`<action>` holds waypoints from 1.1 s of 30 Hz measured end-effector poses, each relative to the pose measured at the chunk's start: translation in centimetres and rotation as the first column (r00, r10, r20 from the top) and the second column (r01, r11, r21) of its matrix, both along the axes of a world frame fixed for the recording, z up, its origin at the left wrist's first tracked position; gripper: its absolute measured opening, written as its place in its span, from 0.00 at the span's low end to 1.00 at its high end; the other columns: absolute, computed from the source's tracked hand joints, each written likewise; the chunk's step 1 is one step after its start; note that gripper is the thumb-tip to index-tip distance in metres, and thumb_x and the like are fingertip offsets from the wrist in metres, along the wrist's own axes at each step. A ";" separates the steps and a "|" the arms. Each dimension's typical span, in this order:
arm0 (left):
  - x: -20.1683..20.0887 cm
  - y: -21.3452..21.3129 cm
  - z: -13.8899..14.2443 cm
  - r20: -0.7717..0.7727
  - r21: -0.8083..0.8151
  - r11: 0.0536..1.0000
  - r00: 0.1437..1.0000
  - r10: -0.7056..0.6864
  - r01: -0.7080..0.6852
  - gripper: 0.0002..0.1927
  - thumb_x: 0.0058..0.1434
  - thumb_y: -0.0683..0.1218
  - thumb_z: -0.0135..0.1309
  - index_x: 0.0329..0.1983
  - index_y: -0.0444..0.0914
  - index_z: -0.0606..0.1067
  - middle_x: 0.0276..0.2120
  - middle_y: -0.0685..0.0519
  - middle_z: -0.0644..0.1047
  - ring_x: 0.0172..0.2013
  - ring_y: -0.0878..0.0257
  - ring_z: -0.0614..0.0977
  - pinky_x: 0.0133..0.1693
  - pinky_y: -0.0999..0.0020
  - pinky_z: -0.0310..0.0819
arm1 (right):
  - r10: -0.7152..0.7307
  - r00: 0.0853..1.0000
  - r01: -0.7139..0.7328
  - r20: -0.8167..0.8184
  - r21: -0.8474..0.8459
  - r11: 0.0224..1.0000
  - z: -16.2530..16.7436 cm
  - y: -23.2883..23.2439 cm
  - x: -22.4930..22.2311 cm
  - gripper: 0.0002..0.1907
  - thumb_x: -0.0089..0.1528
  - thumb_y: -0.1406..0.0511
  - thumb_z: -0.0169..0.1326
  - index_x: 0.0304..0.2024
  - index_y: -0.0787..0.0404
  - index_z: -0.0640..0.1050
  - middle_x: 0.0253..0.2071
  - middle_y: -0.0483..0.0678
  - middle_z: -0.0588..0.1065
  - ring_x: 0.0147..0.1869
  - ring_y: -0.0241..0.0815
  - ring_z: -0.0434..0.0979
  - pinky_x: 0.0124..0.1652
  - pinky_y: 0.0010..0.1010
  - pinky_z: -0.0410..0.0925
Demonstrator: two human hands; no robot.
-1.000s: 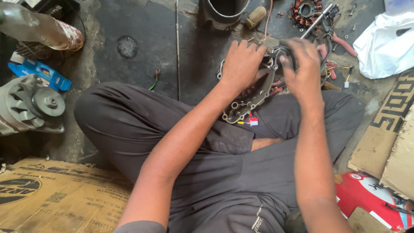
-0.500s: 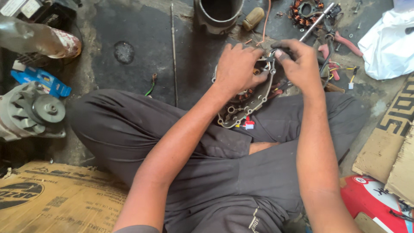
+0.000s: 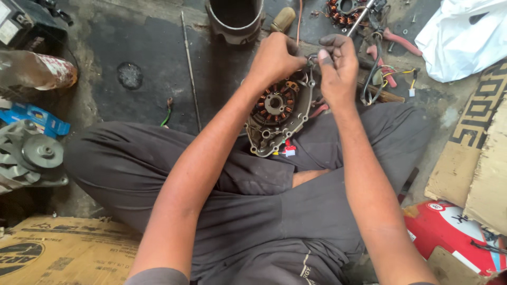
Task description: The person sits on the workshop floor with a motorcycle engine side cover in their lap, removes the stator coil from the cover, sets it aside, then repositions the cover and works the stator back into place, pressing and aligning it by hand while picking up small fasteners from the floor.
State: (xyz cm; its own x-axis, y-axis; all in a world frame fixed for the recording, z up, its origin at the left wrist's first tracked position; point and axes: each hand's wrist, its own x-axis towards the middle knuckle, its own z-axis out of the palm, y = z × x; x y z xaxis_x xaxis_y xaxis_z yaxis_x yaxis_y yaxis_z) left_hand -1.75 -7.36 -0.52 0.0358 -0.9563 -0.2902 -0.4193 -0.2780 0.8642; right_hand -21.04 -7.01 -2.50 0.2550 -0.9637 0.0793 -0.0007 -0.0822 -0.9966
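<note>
A grey metal engine cover (image 3: pixel 274 134) with a copper-wound stator coil (image 3: pixel 275 104) inside rests tilted on my lap, its open side up. My left hand (image 3: pixel 274 58) and my right hand (image 3: pixel 338 66) meet at the cover's upper rim. Both pinch a small metal part (image 3: pixel 312 57) there, fingers closed around it. What exactly the small part is stays too small to tell. My crossed legs in dark trousers lie under the cover.
On the floor ahead lie a second stator coil (image 3: pixel 342 11), red-handled pliers (image 3: pixel 388 45), loose wires (image 3: pixel 388 74), a dark cylinder (image 3: pixel 235 18) and a thin rod (image 3: pixel 189 63). An alternator (image 3: pixel 31 158) sits left, a white bag (image 3: pixel 459 37) right, cardboard (image 3: pixel 475 153) beside me.
Both hands have lifted off the cover's face to its upper rim, uncovering the stator coil. The view has shifted slightly.
</note>
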 end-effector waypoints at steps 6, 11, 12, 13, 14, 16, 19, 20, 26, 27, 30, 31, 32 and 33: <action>0.3 -0.2 0.4 0.028 0.059 0.998 1.000 -0.015 0.013 0.18 0.42 0.54 0.67 0.28 0.35 0.83 0.27 0.43 0.83 0.33 0.53 0.87 0.40 0.61 0.78 | -0.042 0.998 0.040 0.040 0.047 0.998 -0.4 -0.5 0.3 0.09 0.72 0.76 0.50 0.54 0.65 0.69 0.46 0.44 0.71 0.47 0.29 0.69 0.47 0.20 0.65; 0.0 0.5 -0.4 0.033 0.037 0.999 0.999 0.011 -0.012 0.17 0.47 0.54 0.66 0.32 0.38 0.84 0.30 0.44 0.84 0.36 0.54 0.86 0.42 0.60 0.77 | -0.021 0.995 0.023 -0.098 0.015 1.000 2.4 0.4 0.5 0.13 0.72 0.73 0.51 0.59 0.66 0.69 0.49 0.46 0.72 0.52 0.32 0.72 0.52 0.23 0.67; 0.1 0.4 -0.8 -0.021 0.046 0.999 1.000 0.021 -0.020 0.16 0.47 0.53 0.66 0.33 0.38 0.84 0.31 0.45 0.84 0.36 0.56 0.87 0.43 0.62 0.77 | -0.035 0.989 0.040 -0.141 0.032 0.999 3.3 1.0 0.5 0.15 0.71 0.72 0.52 0.60 0.65 0.69 0.50 0.46 0.73 0.52 0.34 0.72 0.52 0.25 0.67; 0.1 0.3 -1.3 -0.076 0.058 0.998 0.997 0.032 -0.028 0.15 0.47 0.53 0.65 0.33 0.39 0.84 0.32 0.46 0.85 0.36 0.58 0.87 0.43 0.63 0.78 | -0.118 0.933 0.061 -0.340 -0.175 0.983 4.3 2.0 0.5 0.18 0.68 0.72 0.56 0.60 0.66 0.70 0.53 0.50 0.72 0.56 0.41 0.70 0.57 0.32 0.65; 0.3 0.1 -1.8 -0.099 0.022 1.000 0.995 0.007 -0.005 0.14 0.49 0.51 0.64 0.35 0.39 0.84 0.33 0.47 0.85 0.37 0.60 0.87 0.44 0.64 0.77 | -0.230 0.834 0.032 -0.501 -0.373 0.927 5.3 3.2 0.4 0.20 0.65 0.72 0.59 0.59 0.67 0.71 0.57 0.54 0.71 0.61 0.49 0.68 0.62 0.38 0.62; 0.7 -0.3 -2.8 -0.137 -0.055 0.998 0.990 -0.046 0.039 0.12 0.53 0.47 0.61 0.39 0.40 0.84 0.36 0.48 0.85 0.40 0.62 0.86 0.46 0.66 0.77 | -0.320 0.688 -0.095 -0.652 -0.518 0.850 6.8 5.2 0.9 0.20 0.61 0.71 0.65 0.54 0.65 0.75 0.61 0.57 0.69 0.67 0.57 0.65 0.68 0.46 0.58; 1.1 -0.6 -4.0 -0.359 0.024 0.995 0.930 -0.079 0.094 0.11 0.51 0.42 0.62 0.39 0.37 0.82 0.35 0.50 0.86 0.39 0.62 0.86 0.45 0.67 0.79 | -0.236 0.583 -0.246 -0.778 -0.445 0.861 7.9 6.5 2.1 0.16 0.56 0.68 0.68 0.46 0.58 0.82 0.66 0.57 0.66 0.71 0.61 0.61 0.69 0.51 0.56; 1.1 -0.5 -4.3 -0.348 0.040 0.995 0.934 -0.075 0.095 0.12 0.51 0.42 0.62 0.39 0.37 0.82 0.35 0.50 0.85 0.38 0.63 0.85 0.44 0.68 0.78 | -0.242 0.513 -0.293 -0.824 -0.433 0.853 8.0 6.7 2.5 0.18 0.54 0.68 0.68 0.47 0.58 0.83 0.68 0.58 0.64 0.72 0.62 0.59 0.68 0.53 0.55; 0.8 -0.3 -4.8 -0.258 -0.072 0.994 0.961 -0.097 0.081 0.13 0.51 0.43 0.63 0.41 0.37 0.81 0.37 0.51 0.84 0.40 0.65 0.84 0.45 0.70 0.76 | -0.277 0.266 -0.444 -0.923 -0.372 0.815 6.9 5.7 3.8 0.16 0.48 0.65 0.69 0.39 0.58 0.84 0.74 0.60 0.59 0.75 0.62 0.56 0.66 0.60 0.53; 0.7 -0.3 -4.8 -0.259 -0.062 0.995 0.961 -0.094 0.081 0.13 0.52 0.43 0.62 0.41 0.37 0.81 0.37 0.51 0.84 0.40 0.65 0.84 0.45 0.70 0.76 | -0.297 0.240 -0.464 -0.924 -0.378 0.801 6.7 5.4 3.8 0.14 0.50 0.65 0.69 0.39 0.58 0.84 0.75 0.58 0.59 0.75 0.62 0.56 0.67 0.59 0.53; 0.6 -0.3 -4.5 -0.274 -0.066 0.996 0.958 -0.079 0.064 0.12 0.52 0.43 0.60 0.39 0.36 0.81 0.35 0.50 0.85 0.38 0.63 0.84 0.44 0.68 0.78 | -0.255 0.331 -0.450 -0.908 -0.389 0.804 6.2 5.2 3.7 0.14 0.53 0.65 0.70 0.40 0.61 0.83 0.74 0.53 0.63 0.78 0.57 0.59 0.72 0.56 0.53; 0.6 -0.2 -4.3 -0.280 -0.073 0.996 0.957 -0.073 0.055 0.12 0.52 0.43 0.60 0.39 0.36 0.81 0.34 0.49 0.85 0.37 0.63 0.84 0.43 0.67 0.78 | -0.223 0.431 -0.418 -0.874 -0.413 0.809 6.4 5.2 3.5 0.16 0.53 0.65 0.71 0.42 0.62 0.83 0.73 0.54 0.64 0.77 0.57 0.60 0.72 0.54 0.54; 0.6 -0.2 -4.1 -0.235 -0.044 0.997 0.970 -0.066 0.057 0.12 0.53 0.46 0.60 0.38 0.35 0.81 0.33 0.49 0.84 0.36 0.62 0.85 0.43 0.67 0.78 | -0.191 0.524 -0.385 -0.830 -0.431 0.816 6.6 5.3 3.2 0.18 0.52 0.64 0.71 0.44 0.63 0.83 0.72 0.55 0.65 0.77 0.58 0.60 0.71 0.53 0.55; 0.6 -0.2 -3.8 -0.190 -0.013 0.998 0.980 -0.059 0.058 0.13 0.54 0.48 0.61 0.37 0.35 0.81 0.32 0.48 0.84 0.35 0.61 0.85 0.42 0.66 0.77 | -0.156 0.612 -0.351 -0.775 -0.444 0.824 7.0 5.4 2.8 0.20 0.52 0.64 0.72 0.45 0.64 0.83 0.72 0.56 0.66 0.76 0.59 0.61 0.71 0.52 0.56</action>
State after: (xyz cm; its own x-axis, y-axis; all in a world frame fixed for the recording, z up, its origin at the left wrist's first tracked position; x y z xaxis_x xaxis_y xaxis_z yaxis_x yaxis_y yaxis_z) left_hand -1.19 -7.57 -4.34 -0.0756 -0.9573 -0.2790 -0.2626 -0.2508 0.9317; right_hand -18.23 -1.65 4.47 0.5508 -0.7913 0.2655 -0.6777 -0.6097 -0.4111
